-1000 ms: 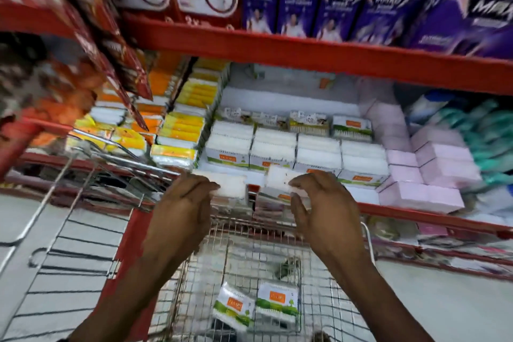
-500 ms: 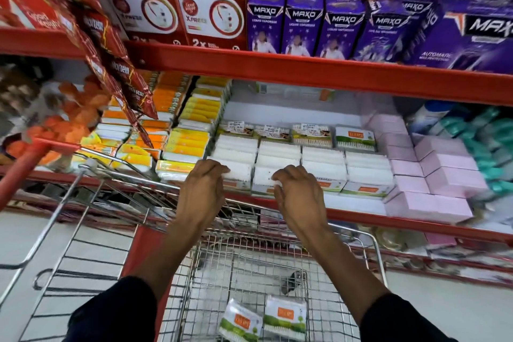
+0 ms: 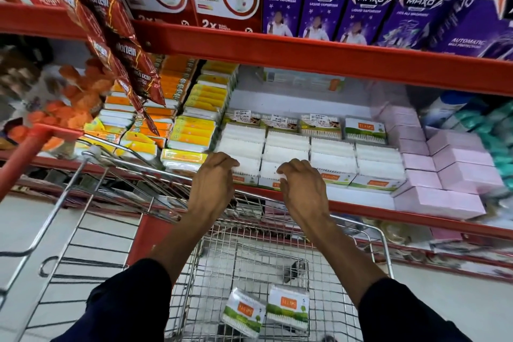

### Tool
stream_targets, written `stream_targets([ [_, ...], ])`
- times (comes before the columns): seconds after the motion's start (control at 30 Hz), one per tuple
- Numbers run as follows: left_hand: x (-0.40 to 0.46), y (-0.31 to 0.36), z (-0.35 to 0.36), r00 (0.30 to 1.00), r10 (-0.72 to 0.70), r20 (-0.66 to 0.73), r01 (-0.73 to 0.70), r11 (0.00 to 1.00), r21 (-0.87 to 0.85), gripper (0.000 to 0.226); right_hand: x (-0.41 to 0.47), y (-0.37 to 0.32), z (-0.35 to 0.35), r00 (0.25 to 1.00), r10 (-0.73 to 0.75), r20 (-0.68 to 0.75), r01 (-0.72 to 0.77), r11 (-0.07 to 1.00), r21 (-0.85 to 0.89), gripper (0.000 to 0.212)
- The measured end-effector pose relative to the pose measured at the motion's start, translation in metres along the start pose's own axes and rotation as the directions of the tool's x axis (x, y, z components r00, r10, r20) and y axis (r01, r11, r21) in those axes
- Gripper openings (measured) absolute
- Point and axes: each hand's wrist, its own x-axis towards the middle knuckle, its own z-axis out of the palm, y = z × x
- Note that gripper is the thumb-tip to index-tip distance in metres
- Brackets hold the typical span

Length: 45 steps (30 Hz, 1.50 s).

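Observation:
White cotton-bud packs (image 3: pixel 333 158) with green and orange labels fill rows on the red middle shelf (image 3: pixel 388 214). My left hand (image 3: pixel 215 186) reaches over the shelf edge, its bent fingers closed over the near end of the front-left pack (image 3: pixel 247 168). My right hand (image 3: pixel 301 189) does the same on the neighbouring front pack (image 3: pixel 270 171). My thumbs are hidden. Below my arms stands a wire shopping cart (image 3: pixel 384 236). Two more cotton-bud packs (image 3: pixel 288 307) lie flat on its floor.
Yellow and orange packs (image 3: pixel 191 130) are stacked left of the white ones, pink boxes (image 3: pixel 455 172) to the right. Red sachet strips (image 3: pixel 125 44) hang at upper left. The upper red shelf (image 3: pixel 305 50) carries red and purple cartons. A second cart (image 3: pixel 69 189) stands at left.
Both hands moved forward from the shelf's edge with white packs and now lie on the front row. The view has tilted up, showing more of the upper shelf.

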Motion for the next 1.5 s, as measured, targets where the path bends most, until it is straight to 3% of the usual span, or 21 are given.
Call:
stream_targets([
  [0.53, -0.004, -0.006, 0.009, 0.999, 0.036, -0.014, -0.036, 0.999, 0.019, 0.034, -0.004, 0.006, 0.003, 1.000, -0.024, 0.008, 0.024, 0.999, 0.033, 0.035],
  [0.63, -0.022, -0.008, 0.019, 0.998, 0.026, -0.057, -0.022, 0.998, 0.060, 0.038, -0.022, 0.014, 0.008, 0.994, -0.077, -0.080, 0.081, 0.995, 0.050, 0.041],
  [0.73, -0.058, -0.011, 0.040, 0.997, 0.075, -0.002, -0.074, 0.991, 0.108, 0.047, -0.060, 0.030, 0.025, 0.976, -0.130, -0.174, 0.143, 0.987, 0.066, 0.042],
  [0.83, -0.101, -0.015, 0.069, 0.985, 0.089, 0.145, -0.105, 0.988, 0.110, 0.049, -0.101, 0.050, 0.056, 0.991, -0.124, -0.054, 0.125, 0.992, 0.027, 0.041],
  [0.93, -0.141, -0.019, 0.100, 0.933, 0.095, 0.348, -0.128, 0.989, 0.074, 0.048, -0.135, 0.067, 0.091, 0.969, -0.057, 0.239, 0.048, 0.998, 0.046, 0.040],
  [1.0, -0.162, -0.026, 0.127, 0.847, 0.082, 0.525, -0.130, 0.990, 0.056, 0.049, -0.152, 0.075, 0.120, 0.899, -0.016, 0.438, 0.006, 1.000, 0.024, 0.038],
  [1.1, -0.182, -0.038, 0.165, 0.710, 0.036, 0.703, -0.111, 0.992, 0.062, 0.052, -0.166, 0.081, 0.157, 0.791, 0.037, 0.611, -0.015, 0.999, -0.042, 0.040],
  [1.2, -0.192, -0.047, 0.195, 0.600, -0.007, 0.800, -0.066, 0.996, 0.059, 0.050, -0.171, 0.081, 0.184, 0.709, 0.077, 0.701, -0.017, 0.996, -0.093, 0.047],
  [1.3, -0.199, -0.055, 0.214, 0.512, -0.051, 0.858, -0.063, 0.993, 0.097, 0.050, -0.171, 0.083, 0.201, 0.701, 0.112, 0.704, -0.032, 0.991, -0.126, 0.041],
  [1.5, -0.204, -0.064, 0.224, 0.571, -0.034, 0.820, -0.017, 0.998, 0.053, 0.044, -0.168, 0.090, 0.208, 0.717, 0.124, 0.686, -0.078, 0.992, -0.098, 0.037],
])
